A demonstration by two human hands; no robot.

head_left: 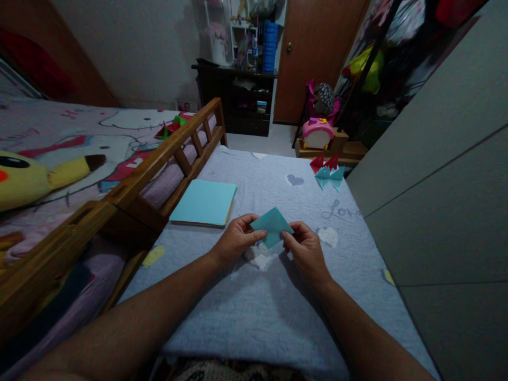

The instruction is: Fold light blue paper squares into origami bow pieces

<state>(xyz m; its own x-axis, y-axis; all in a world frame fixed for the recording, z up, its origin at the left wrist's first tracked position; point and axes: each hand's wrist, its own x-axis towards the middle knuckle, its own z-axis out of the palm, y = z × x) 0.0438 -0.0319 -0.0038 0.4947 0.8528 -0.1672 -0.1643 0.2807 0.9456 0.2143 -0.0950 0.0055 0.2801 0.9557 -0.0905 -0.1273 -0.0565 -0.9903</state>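
Note:
A small turquoise sheet of origami paper (273,225), folded into a diamond shape, is held up over the bed between both hands. My left hand (238,238) pinches its left corner, thumb on the near face and fingers behind. At the right corner my right hand (307,248) grips it between thumb and fingers. Left of the hands lies a stack of origami paper (204,203) with a turquoise sheet on top. Farther off to the right sit folded paper pieces, a turquoise one (329,177) in front and a red one (317,163) behind.
A wooden bed rail (159,161) runs along the left, with a yellow plush toy (51,177) and red and green folded paper (170,128) beyond it. A pale cabinet (436,196) borders the right side. The bedsheet (254,307) lies beneath the hands.

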